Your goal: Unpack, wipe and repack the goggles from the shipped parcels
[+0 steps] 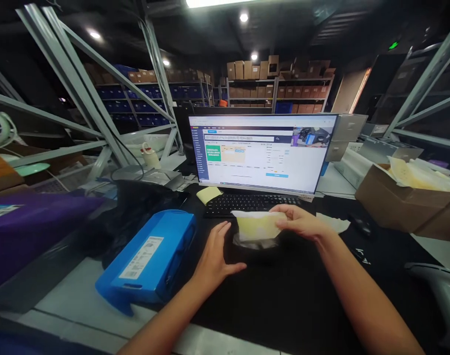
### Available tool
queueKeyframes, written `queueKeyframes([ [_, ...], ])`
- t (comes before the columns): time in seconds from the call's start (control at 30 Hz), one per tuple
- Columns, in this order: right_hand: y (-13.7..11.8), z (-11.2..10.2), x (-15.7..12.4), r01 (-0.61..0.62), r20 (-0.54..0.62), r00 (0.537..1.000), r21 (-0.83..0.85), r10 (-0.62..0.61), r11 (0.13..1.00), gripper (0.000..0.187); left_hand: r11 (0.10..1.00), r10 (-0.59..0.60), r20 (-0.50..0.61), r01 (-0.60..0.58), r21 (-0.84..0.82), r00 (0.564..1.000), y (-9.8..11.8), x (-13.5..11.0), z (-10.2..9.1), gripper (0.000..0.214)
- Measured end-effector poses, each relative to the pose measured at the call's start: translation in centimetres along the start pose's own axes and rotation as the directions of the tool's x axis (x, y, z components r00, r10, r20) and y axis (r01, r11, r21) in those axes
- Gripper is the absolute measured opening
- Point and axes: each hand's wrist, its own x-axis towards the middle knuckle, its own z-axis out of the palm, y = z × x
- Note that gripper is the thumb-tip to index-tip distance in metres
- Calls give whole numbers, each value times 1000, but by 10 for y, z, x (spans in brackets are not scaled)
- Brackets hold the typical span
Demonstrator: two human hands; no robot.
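Note:
My right hand [298,222] pinches the right end of a small pale yellow-and-white packet [257,225], holding it above the black desk mat [265,291]. Under the packet lies a clear, crinkled plastic bag [255,242]; whether the two are joined I cannot tell. To the left of the packet, my left hand [214,259] is empty, its thumb and fingers spread apart. A blue box [151,256] with a white printed label [141,257] sits left of that hand. Just behind the packet is a black keyboard [247,202].
A lit monitor [254,158] stands behind the keyboard, with a yellow paper pad [209,195] at its left. On the right are a mouse [360,225], an open cardboard box [406,202] and a grey handheld scanner [435,291]. A purple package [36,227] lies far left.

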Motion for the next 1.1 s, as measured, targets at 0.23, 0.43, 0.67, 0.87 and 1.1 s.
queueKeyframes([
  [0.23,5,11,5,-118,176,967,-325,182,938,47,996,43,-4,-42,84,999,5,-10,14,110],
  [0.43,7,20,2,-30,39,996,-683,78,730,30,928,267,-3,-257,269,964,17,-7,17,99],
  [0.67,11,26,13,-58,-205,964,-783,-169,619,40,965,124,119,-147,215,985,23,6,26,96],
  [0.87,22,19,23,-102,-283,943,-746,-175,658,38,988,91,42,-96,124,995,22,8,26,57],
  [1.1,13,27,15,4,-69,993,-791,-96,611,38,985,102,11,-102,139,995,27,9,29,47],
])
